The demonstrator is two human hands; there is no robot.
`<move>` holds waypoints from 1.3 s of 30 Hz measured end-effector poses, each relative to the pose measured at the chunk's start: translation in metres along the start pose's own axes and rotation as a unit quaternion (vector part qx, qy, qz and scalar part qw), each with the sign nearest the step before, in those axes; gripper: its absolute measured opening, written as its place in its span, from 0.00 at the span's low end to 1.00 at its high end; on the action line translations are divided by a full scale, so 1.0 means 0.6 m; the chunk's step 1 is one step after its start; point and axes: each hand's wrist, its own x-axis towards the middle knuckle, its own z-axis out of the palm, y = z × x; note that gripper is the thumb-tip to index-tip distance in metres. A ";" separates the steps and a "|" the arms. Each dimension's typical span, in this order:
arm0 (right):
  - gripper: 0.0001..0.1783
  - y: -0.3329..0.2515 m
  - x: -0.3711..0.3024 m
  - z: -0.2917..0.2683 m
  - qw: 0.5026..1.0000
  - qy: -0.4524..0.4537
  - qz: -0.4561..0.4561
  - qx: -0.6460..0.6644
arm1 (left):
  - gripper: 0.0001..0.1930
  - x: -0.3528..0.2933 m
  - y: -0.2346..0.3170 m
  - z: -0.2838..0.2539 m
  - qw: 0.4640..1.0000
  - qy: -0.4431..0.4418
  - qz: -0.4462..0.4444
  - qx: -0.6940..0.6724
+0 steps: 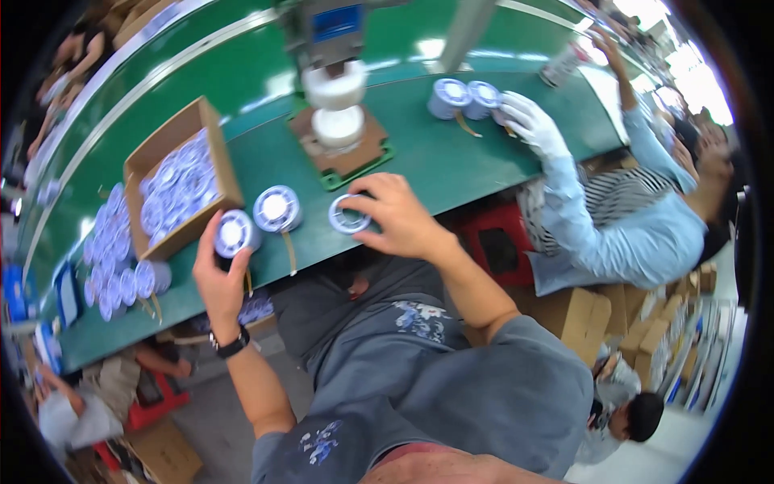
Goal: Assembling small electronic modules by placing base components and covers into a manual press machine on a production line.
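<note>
My left hand (214, 278) grips a round white-and-blue reel (234, 234) at the near edge of the green bench (435, 153). My right hand (395, 214) holds a similar round reel (348, 215) by its rim, just in front of the press. A third reel (276, 208) lies on the bench between my hands, with a yellowish strip trailing from it. A black watch (231, 345) is on my left wrist.
A press machine (334, 89) stands on a brown plate straight ahead. A cardboard box (181, 181) of reels and a loose pile (113, 258) lie to the left. A white-gloved co-worker (532, 121) handles two reels (466, 97) on the right. Cardboard boxes (580, 315) and a red stool (496, 246) are below.
</note>
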 end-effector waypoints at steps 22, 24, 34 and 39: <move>0.33 -0.021 0.009 -0.005 0.997 0.046 0.019 0.064 | 0.31 -0.012 -0.025 -0.003 0.995 0.094 -0.027 -0.033; 0.33 -0.036 0.029 -0.005 0.992 0.060 0.029 0.104 | 0.30 -0.013 -0.027 0.004 0.996 0.091 -0.002 -0.023; 0.35 -0.080 0.135 0.049 0.994 0.070 -0.052 0.061 | 0.31 -0.015 -0.023 0.010 0.992 0.124 0.000 -0.030; 0.34 -0.091 0.129 0.063 0.994 0.090 -0.025 0.053 | 0.31 -0.014 -0.028 0.007 0.992 0.125 0.006 -0.020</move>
